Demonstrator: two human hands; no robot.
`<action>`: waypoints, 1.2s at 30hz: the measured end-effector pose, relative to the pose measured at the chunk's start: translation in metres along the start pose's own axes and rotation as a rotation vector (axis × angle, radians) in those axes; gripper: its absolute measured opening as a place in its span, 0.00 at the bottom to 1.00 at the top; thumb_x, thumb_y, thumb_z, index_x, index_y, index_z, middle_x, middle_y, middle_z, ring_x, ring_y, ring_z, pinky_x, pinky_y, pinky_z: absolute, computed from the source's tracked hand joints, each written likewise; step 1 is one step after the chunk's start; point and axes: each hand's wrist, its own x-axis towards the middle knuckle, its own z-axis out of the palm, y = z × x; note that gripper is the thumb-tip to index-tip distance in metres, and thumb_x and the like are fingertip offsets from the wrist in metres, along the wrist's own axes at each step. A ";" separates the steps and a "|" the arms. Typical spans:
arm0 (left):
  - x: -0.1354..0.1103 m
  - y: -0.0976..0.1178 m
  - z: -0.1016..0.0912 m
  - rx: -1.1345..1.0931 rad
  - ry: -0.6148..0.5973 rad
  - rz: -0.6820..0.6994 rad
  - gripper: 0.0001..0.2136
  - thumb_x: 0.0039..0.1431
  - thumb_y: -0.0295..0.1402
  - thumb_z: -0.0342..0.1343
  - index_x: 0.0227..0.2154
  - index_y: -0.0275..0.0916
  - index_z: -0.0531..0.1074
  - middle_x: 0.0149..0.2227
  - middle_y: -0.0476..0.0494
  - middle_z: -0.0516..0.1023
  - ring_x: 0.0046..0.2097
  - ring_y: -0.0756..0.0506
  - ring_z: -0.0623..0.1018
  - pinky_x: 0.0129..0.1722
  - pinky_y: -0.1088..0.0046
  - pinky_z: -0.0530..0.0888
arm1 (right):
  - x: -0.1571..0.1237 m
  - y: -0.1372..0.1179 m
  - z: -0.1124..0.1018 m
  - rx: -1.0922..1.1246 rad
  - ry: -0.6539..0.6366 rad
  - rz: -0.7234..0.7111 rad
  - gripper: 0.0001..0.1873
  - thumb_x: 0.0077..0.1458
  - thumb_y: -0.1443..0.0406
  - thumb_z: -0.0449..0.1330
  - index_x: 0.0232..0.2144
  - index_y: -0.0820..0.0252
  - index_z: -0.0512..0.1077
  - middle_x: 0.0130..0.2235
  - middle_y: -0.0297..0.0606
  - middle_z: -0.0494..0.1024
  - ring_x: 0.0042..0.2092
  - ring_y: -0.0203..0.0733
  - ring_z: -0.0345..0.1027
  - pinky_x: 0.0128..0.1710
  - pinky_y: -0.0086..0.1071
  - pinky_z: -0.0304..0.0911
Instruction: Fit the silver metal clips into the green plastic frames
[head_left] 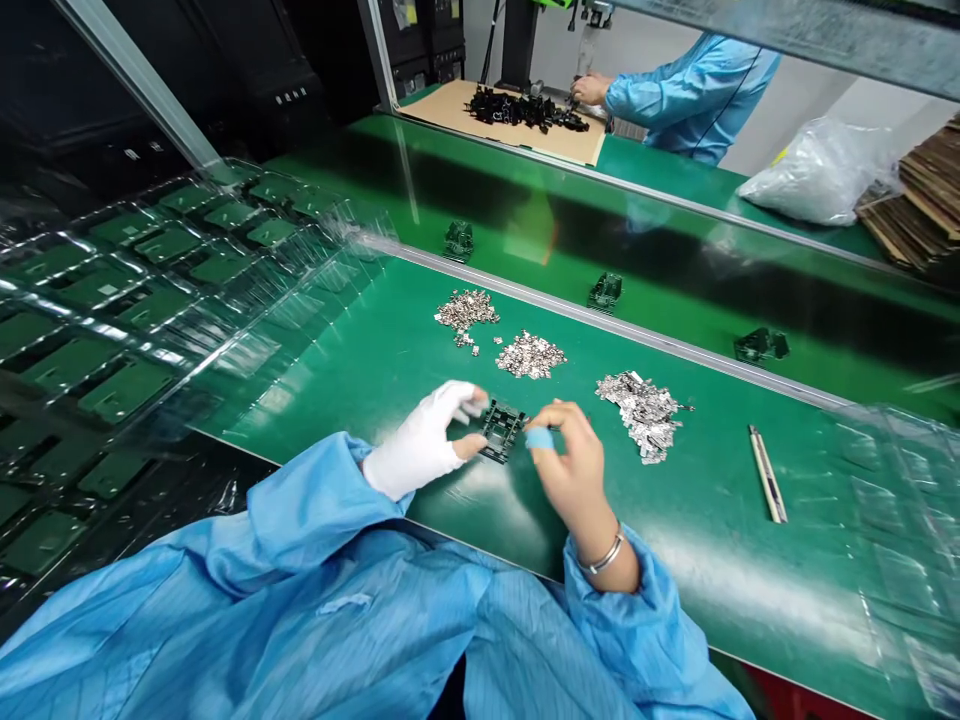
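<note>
A worker in a blue smock bends over a green bench. The gloved left hand pinches the left edge of a small black frame between thumb and fingers. The bare right hand, one fingertip in a blue cot, has its fingers bunched tight against the frame's right edge; whether they also hold a metal piece cannot be told. The frame sits low over the bench between the two hands, near its front edge. It is dark, squarish and open-ribbed, seemingly moulded plastic.

The work in hand appears to be fine fitting at that edge, which calls for a steady left grip and a precise right fingertip.

Beyond lie three piles of clips, with a pen-like tool to the right and clear trays stacked at left. Black parts ride a belt behind. At the far side, a co-worker's hand works beside a heap of parts.
</note>
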 end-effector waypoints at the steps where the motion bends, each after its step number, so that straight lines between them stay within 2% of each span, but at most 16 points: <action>1: 0.005 -0.005 0.001 0.063 -0.023 0.040 0.25 0.49 0.44 0.59 0.48 0.37 0.64 0.49 0.37 0.70 0.49 0.40 0.72 0.50 0.62 0.69 | 0.003 0.003 -0.004 0.020 0.027 0.074 0.05 0.54 0.69 0.53 0.29 0.55 0.67 0.30 0.34 0.73 0.35 0.39 0.68 0.43 0.38 0.65; 3: 0.014 -0.013 0.005 0.131 -0.135 0.058 0.31 0.47 0.41 0.61 0.54 0.37 0.61 0.56 0.35 0.66 0.57 0.37 0.66 0.57 0.58 0.64 | 0.006 0.009 -0.007 0.051 0.032 0.163 0.05 0.53 0.69 0.53 0.28 0.56 0.67 0.31 0.34 0.73 0.34 0.39 0.67 0.37 0.34 0.65; 5: 0.018 -0.019 0.011 0.156 -0.204 0.036 0.26 0.52 0.40 0.57 0.53 0.37 0.62 0.54 0.35 0.68 0.57 0.37 0.68 0.57 0.57 0.64 | 0.007 0.012 -0.005 0.051 0.004 0.174 0.05 0.52 0.70 0.54 0.28 0.56 0.67 0.30 0.33 0.72 0.34 0.39 0.67 0.37 0.33 0.64; 8: 0.018 -0.019 0.018 0.188 -0.145 0.076 0.19 0.55 0.38 0.53 0.48 0.37 0.65 0.49 0.37 0.70 0.53 0.39 0.70 0.55 0.58 0.66 | 0.005 0.013 0.001 0.007 -0.029 0.129 0.05 0.51 0.71 0.53 0.28 0.56 0.68 0.32 0.35 0.73 0.37 0.41 0.67 0.40 0.36 0.63; 11: 0.013 -0.013 0.019 0.198 -0.054 0.156 0.18 0.53 0.35 0.54 0.47 0.38 0.64 0.48 0.38 0.68 0.52 0.40 0.70 0.54 0.59 0.67 | 0.003 0.011 0.005 -0.016 -0.085 0.035 0.07 0.49 0.72 0.53 0.29 0.56 0.68 0.38 0.38 0.73 0.43 0.43 0.66 0.45 0.40 0.62; 14: 0.008 -0.007 0.018 0.175 -0.047 0.182 0.18 0.53 0.34 0.54 0.47 0.38 0.62 0.48 0.39 0.68 0.52 0.40 0.70 0.54 0.60 0.68 | 0.001 0.011 0.008 -0.035 -0.159 -0.040 0.09 0.48 0.72 0.53 0.30 0.55 0.68 0.41 0.38 0.73 0.47 0.44 0.66 0.53 0.45 0.58; 18: 0.004 -0.001 0.016 0.213 -0.045 0.166 0.18 0.52 0.34 0.53 0.46 0.39 0.63 0.46 0.40 0.69 0.49 0.40 0.71 0.52 0.61 0.69 | -0.002 0.012 0.010 -0.109 -0.180 -0.074 0.10 0.48 0.73 0.53 0.32 0.54 0.67 0.41 0.37 0.73 0.46 0.43 0.66 0.59 0.50 0.50; 26: 0.002 0.002 0.018 0.351 0.021 0.313 0.19 0.50 0.32 0.54 0.46 0.36 0.63 0.45 0.37 0.70 0.47 0.39 0.72 0.50 0.60 0.70 | -0.003 0.012 0.011 -0.127 -0.157 -0.075 0.09 0.49 0.73 0.53 0.32 0.55 0.66 0.40 0.37 0.72 0.45 0.43 0.66 0.59 0.49 0.51; 31: 0.002 0.004 0.012 0.438 -0.047 0.322 0.20 0.52 0.36 0.53 0.48 0.35 0.65 0.47 0.34 0.70 0.49 0.37 0.72 0.50 0.58 0.70 | -0.004 0.011 0.011 -0.115 -0.159 -0.065 0.09 0.50 0.73 0.52 0.32 0.55 0.65 0.40 0.39 0.72 0.45 0.43 0.66 0.59 0.50 0.50; 36: 0.000 0.009 0.008 0.458 -0.038 0.377 0.17 0.55 0.36 0.50 0.47 0.35 0.66 0.47 0.34 0.72 0.48 0.38 0.72 0.49 0.58 0.71 | -0.003 0.009 0.013 -0.058 -0.132 -0.042 0.08 0.50 0.73 0.52 0.31 0.55 0.65 0.39 0.38 0.71 0.43 0.43 0.66 0.53 0.46 0.58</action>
